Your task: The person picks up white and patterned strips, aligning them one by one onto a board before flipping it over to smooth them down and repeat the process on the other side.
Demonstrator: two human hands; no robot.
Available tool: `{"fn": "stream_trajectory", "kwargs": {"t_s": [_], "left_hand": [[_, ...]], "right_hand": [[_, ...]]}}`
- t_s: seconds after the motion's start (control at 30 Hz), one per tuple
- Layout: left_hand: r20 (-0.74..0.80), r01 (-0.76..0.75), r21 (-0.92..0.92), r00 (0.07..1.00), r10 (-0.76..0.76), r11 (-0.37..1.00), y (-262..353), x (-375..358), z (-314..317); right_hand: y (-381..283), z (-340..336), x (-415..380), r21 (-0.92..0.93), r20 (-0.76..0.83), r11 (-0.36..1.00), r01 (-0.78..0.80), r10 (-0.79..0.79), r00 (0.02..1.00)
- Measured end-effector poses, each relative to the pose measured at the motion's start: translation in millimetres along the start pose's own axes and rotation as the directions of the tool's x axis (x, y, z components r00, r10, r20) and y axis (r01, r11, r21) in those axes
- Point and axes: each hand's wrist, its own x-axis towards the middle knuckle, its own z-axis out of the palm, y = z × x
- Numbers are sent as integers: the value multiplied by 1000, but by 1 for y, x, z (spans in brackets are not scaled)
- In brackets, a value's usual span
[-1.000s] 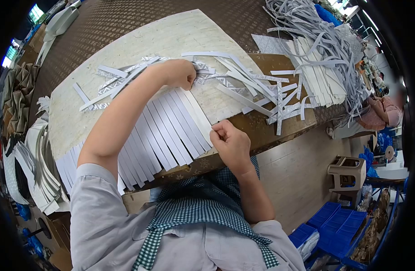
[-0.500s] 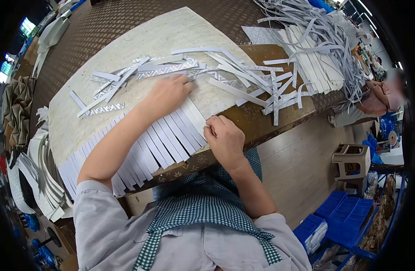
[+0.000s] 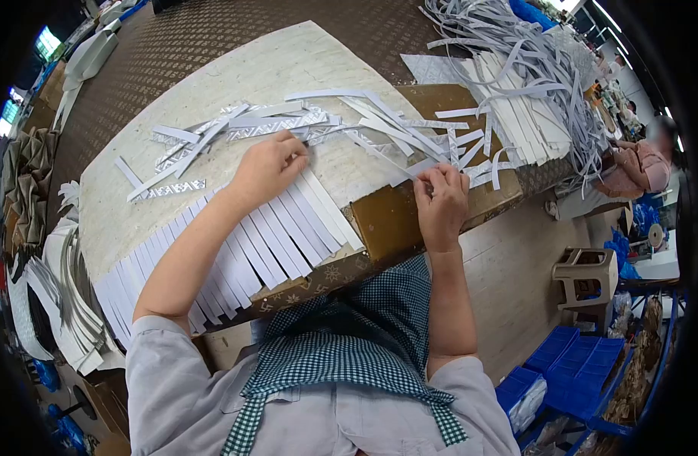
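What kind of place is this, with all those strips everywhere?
Probably a workshop or small factory: pale strips lie side by side on a big worktable, a tangled heap of grey strips sits nearby, and the worker wears a checked apron.

My apron (image 3: 318, 361): dark green and white check
My shirt (image 3: 166, 372): plain pale grey
Strips before me (image 3: 269, 243): plain white, faintly lilac
Loose strips (image 3: 280, 124): white, some in silvery triangles
Board (image 3: 288, 64): mottled cream
Tabletop (image 3: 204, 30): dark brown with small, paler repeating motifs
Stool (image 3: 592, 272): beige
Crates (image 3: 585, 368): blue
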Motion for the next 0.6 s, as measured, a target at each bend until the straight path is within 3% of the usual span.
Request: {"fn": "stream_trajectory", "kwargs": {"t_s": [0.1,0.23,0.33,0.43,0.6], "left_hand": [[-106,-42,151,993,58,988,-24,15,4],[-193,14,261,981,38,965,-29,26,9],[-226,1,187,973,42,982,-27,27,9],[-179,57,11,982,-54,998,-19,24,2],[78,206,-359,979,-191,910,-19,25,-5]], "right_hand": [[-16,-8,-3,197,-19,980,35,-31,999],[-42,-5,-18,477,260,831,-285,175,949],[-53,8,-27,557,356,729,-398,223,908],[-62,10,-28,569,385,698,-436,243,890],[-73,0,-26,605,415,648,-463,239,878]]}}
